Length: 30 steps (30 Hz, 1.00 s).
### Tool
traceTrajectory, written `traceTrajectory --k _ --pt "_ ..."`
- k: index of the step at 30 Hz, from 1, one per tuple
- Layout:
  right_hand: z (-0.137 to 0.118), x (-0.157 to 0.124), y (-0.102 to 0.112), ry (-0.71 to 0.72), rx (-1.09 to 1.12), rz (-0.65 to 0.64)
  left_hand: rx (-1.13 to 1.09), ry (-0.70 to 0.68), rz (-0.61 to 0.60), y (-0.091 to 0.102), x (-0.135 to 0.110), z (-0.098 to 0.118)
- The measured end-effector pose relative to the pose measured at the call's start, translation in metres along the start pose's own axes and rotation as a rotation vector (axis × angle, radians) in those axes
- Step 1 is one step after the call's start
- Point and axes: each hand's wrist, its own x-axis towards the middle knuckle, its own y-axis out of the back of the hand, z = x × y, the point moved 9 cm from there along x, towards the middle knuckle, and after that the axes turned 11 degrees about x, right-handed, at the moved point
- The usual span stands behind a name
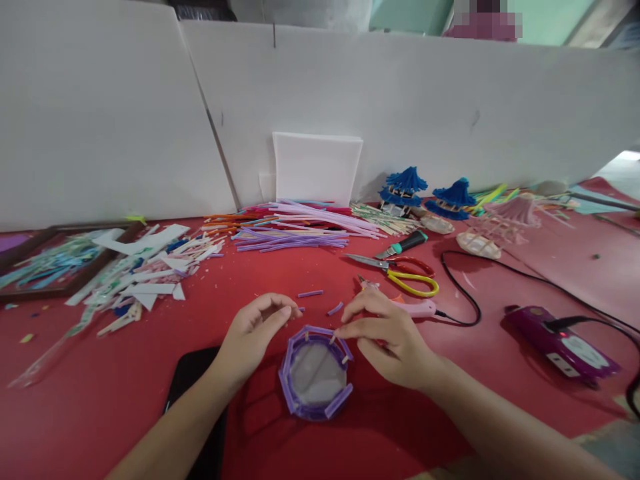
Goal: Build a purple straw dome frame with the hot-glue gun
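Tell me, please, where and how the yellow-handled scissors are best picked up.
Grip the scissors by the handle loops, coming from the right. They lie flat with the blades pointing left, and the loops face right with free space around them.

head-worn view, forward and down, close over red table

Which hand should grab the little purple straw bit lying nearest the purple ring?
Probably the right hand: the straw bit lies just beside its fingers, while the left hand sits farther off.
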Motion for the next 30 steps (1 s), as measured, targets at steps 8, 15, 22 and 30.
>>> traceTrajectory --k 8,15,22,30 --pt "0.012 -0.004 -0.006 -0.235 0.035 0.029 0.019 0.071 -0.137 -0.014 -0.002 -0.009" --pt "0.038 -0.012 -0.023 -0.606 0.222 -0.04 0.084 0.139 -0.349 -0.035 -0.009 -0.012" --pt "0.047 -0.016 -0.024 -0.688 0.367 -0.011 0.102 0.107 -0.357 -0.035 -0.009 -0.009" --pt "0.052 -0.019 -0.023 -0.732 0.37 -0.005 0.132 0.067 -0.351 -0.036 -0.009 -0.005"
